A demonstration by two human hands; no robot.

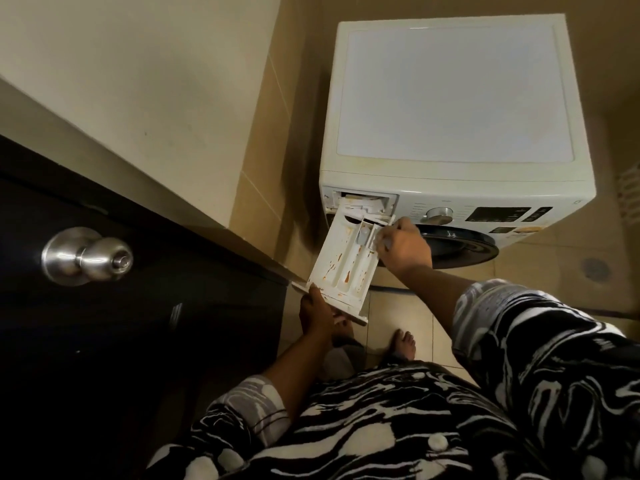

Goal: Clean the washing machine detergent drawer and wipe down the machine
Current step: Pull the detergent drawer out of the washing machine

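Observation:
A white front-loading washing machine (453,109) stands ahead of me against a tiled wall. Its detergent drawer (341,261) is pulled far out of the slot (360,199) at the machine's upper left and tilts down toward me. Orange-brown stains streak the drawer's compartments. My left hand (317,320) grips the drawer's front panel from below. My right hand (403,245) reaches over the drawer's right rear part, fingers curled at the small grey insert there.
A dark door (138,306) with a round metal knob (86,256) stands open on the left, close to the drawer's front corner. Beige floor tiles (398,310) and my bare feet lie below. The machine's dial (439,215) and display sit right of the slot.

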